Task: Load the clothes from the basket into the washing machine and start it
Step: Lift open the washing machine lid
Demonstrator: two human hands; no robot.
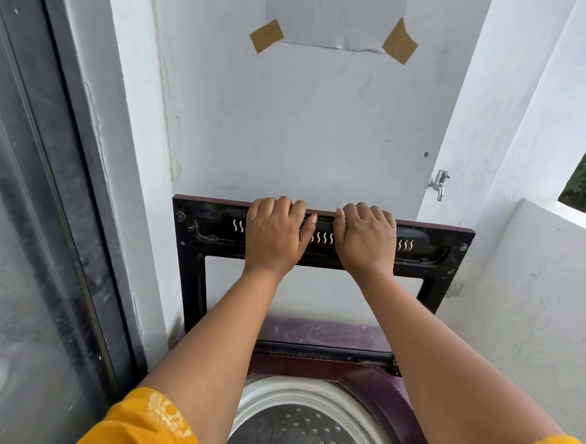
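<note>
The top-loading washing machine (319, 333) is maroon, and its dark-framed lid (192, 277) stands raised upright against the white wall. My left hand (273, 234) and my right hand (366, 240) both grip the lid's top edge, fingers curled over it, side by side. Below my arms the perforated steel drum (306, 428) with its white rim lies uncovered; I see no clothes in the part that shows. The basket and clothes are out of view.
A dark-framed glass door (43, 241) runs along the left. A metal tap (438, 184) sticks out of the wall to the right of the lid. A low white balcony wall (538, 288) closes the right side. Taped paper (335, 15) hangs above.
</note>
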